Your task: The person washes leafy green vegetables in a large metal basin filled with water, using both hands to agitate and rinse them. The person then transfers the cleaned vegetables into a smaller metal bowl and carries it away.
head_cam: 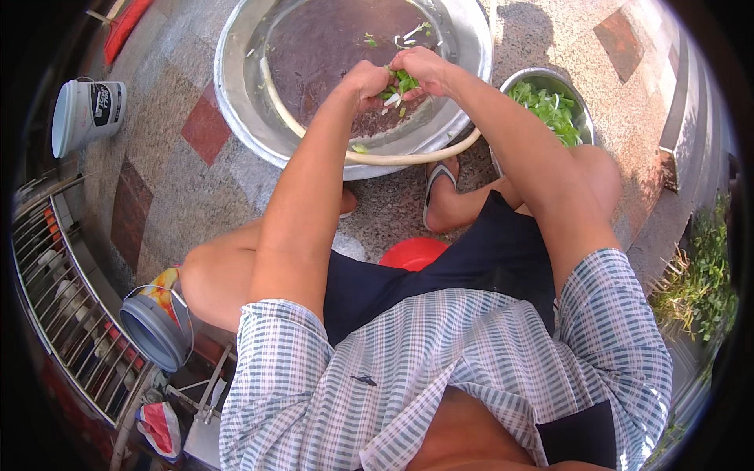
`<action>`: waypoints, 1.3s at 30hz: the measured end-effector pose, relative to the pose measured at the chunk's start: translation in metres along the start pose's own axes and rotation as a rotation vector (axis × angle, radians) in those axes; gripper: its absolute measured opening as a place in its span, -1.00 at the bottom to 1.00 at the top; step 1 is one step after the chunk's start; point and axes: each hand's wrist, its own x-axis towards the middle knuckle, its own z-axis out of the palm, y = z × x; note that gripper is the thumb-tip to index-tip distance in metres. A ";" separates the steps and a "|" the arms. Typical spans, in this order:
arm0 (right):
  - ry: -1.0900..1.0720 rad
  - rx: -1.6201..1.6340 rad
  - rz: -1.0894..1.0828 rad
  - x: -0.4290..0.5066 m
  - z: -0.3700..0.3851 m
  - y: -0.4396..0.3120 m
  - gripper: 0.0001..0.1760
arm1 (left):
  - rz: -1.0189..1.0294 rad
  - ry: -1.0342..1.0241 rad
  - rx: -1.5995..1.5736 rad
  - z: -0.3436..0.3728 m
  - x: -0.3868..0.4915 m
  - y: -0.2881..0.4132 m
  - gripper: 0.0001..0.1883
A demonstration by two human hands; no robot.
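Above the water in a large round metal basin (235, 120), my left hand (368, 81) and my right hand (423, 69) meet. Both grip a small bunch of leafy greens (405, 82) with green leaves and white stems. My fingers partly hide the bunch. Loose bits of greens (412, 38) float on the dark water beyond my hands. A cream-coloured hose (406, 159) curves over the near rim and into the basin. To the right of the basin, a metal bowl (583, 120) holds a heap of cut greens (545, 109), partly behind my right arm.
A red plastic basin (412, 254) sits on the floor between my legs. At left are a white bucket (88, 115) lying tilted, a grey bucket (154, 332) and a metal rack (76, 306). Stone steps (683, 118) and a pile of plants (698, 277) are at right.
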 end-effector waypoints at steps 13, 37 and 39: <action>0.720 -0.462 -0.733 -0.178 -0.204 0.064 -0.80 | 0.440 0.040 0.050 0.280 -0.065 0.078 -0.61; 0.244 -0.633 -0.093 0.099 0.028 -0.002 -0.42 | -0.163 -0.143 1.247 -0.012 -0.001 -0.109 -0.34; 0.228 -0.233 -0.077 0.115 0.044 0.020 -0.60 | -0.090 -0.172 1.217 0.002 0.005 -0.114 -0.52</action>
